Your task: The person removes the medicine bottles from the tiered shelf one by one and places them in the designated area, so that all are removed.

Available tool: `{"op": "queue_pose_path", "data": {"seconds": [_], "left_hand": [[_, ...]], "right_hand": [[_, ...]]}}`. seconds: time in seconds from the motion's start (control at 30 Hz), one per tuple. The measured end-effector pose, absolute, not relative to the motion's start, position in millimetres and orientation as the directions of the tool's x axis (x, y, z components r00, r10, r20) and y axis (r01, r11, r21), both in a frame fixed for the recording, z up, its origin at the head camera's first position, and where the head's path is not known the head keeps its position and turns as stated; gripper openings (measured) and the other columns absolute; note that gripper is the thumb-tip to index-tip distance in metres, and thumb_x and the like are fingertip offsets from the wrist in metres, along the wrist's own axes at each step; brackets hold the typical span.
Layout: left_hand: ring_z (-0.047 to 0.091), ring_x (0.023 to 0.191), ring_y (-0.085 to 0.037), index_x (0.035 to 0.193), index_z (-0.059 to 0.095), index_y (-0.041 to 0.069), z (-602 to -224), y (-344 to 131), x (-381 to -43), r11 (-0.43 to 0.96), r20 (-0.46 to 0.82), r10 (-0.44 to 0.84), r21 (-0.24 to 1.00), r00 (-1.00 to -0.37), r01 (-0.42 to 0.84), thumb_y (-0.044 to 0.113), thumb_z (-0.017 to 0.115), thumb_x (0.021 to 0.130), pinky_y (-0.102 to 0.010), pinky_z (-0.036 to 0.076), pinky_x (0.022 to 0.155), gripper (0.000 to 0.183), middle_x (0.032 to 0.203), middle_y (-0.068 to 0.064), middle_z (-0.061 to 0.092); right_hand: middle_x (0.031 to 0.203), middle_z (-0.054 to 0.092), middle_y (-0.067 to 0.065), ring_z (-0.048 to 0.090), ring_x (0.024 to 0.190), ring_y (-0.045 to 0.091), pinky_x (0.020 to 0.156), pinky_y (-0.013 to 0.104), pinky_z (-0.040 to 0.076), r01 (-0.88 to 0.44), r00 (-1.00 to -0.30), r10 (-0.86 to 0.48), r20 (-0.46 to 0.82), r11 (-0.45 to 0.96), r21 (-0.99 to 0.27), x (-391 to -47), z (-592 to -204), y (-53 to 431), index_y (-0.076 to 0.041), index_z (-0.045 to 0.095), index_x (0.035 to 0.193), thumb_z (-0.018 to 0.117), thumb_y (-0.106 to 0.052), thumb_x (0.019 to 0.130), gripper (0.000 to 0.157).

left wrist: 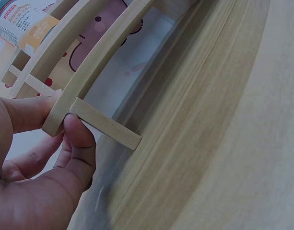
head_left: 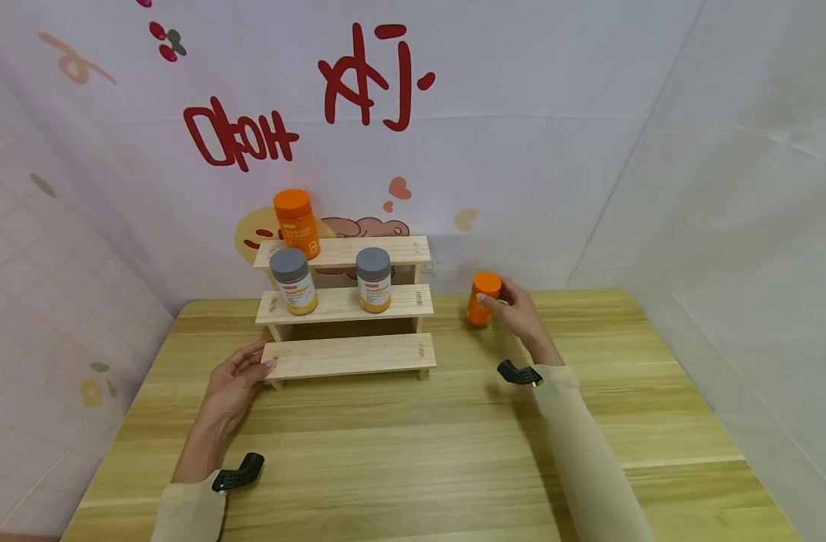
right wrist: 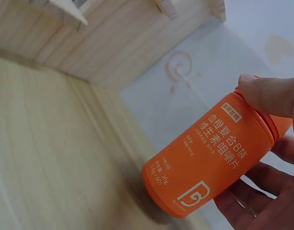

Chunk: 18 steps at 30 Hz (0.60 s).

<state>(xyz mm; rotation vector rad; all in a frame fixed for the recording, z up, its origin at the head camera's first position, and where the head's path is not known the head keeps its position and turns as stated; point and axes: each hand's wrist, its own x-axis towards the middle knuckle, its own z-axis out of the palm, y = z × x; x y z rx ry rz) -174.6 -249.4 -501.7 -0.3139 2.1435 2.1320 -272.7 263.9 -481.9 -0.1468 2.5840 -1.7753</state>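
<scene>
My left hand (head_left: 235,382) pinches the left end of the lowest step of a three-tier wooden display rack (head_left: 348,355); in the left wrist view the thumb (left wrist: 79,136) lies against the end of the board. To the right of the rack, my right hand (head_left: 521,316) grips an orange supplement bottle (head_left: 480,299) near its cap. Its label (right wrist: 209,148) faces the right wrist camera, and the bottle is tilted there. Whether its base touches the table cannot be made out.
A second orange bottle (head_left: 297,226) stands on the top tier, at the left. Two grey-capped bottles, one left (head_left: 294,282) and one right (head_left: 374,280), stand on the middle tier. A printed white cloth (head_left: 534,150) hangs behind the wooden table (head_left: 413,459).
</scene>
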Motion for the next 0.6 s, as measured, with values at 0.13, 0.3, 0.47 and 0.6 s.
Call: {"op": "queue_pose_path", "data": {"seconds": [0.13,0.3,0.47,0.6], "left_hand": [[0.058,0.093,0.0,0.157,0.034,-0.002,-501.3,-250.5,-174.3,0.006,-0.213,-0.063,0.977,-0.975,-0.213,0.012,0.069,0.099,-0.016,0.055,0.076,0.068,0.109,0.011,0.056],[0.058,0.094,0.0,0.157,0.034,0.0,-501.3,-251.1,-174.0,0.009,-0.212,-0.057,0.977,-0.976,-0.213,0.013,0.069,0.1,-0.016,0.055,0.076,0.068,0.109,0.011,0.057],[0.058,0.093,0.0,0.157,0.035,0.0,-501.6,-251.0,-174.0,-0.007,-0.21,-0.055,0.978,-0.976,-0.21,0.012,0.068,0.1,-0.016,0.054,0.076,0.067,0.109,0.011,0.056],[0.057,0.093,0.0,0.156,0.035,-0.001,-502.2,-250.8,-174.3,-0.02,-0.212,-0.06,0.977,-0.975,-0.211,0.011,0.068,0.1,-0.015,0.054,0.075,0.067,0.11,0.008,0.054]], "right_hand": [[0.146,0.056,0.017,0.049,0.139,0.035,0.121,0.056,0.035,-0.072,-0.995,-0.092,0.043,0.342,-0.937,-271.9,-488.5,267.3,-0.013,0.048,0.151,0.071,-0.035,0.099,0.061],[0.148,0.055,0.019,0.048,0.141,0.037,0.122,0.059,0.031,-0.069,-0.995,-0.093,0.04,0.341,-0.938,-270.6,-494.2,269.5,-0.012,0.046,0.153,0.068,-0.031,0.101,0.06],[0.151,0.053,0.016,0.047,0.141,0.034,0.122,0.056,0.033,-0.056,-0.994,-0.111,0.021,0.324,-0.944,-269.3,-499.3,271.3,-0.015,0.042,0.156,0.065,-0.034,0.103,0.061],[0.152,0.052,0.017,0.046,0.143,0.034,0.123,0.056,0.031,-0.071,-0.988,-0.15,0.025,0.312,-0.948,-270.6,-505.9,274.1,-0.017,0.039,0.157,0.062,-0.034,0.104,0.06]]}}
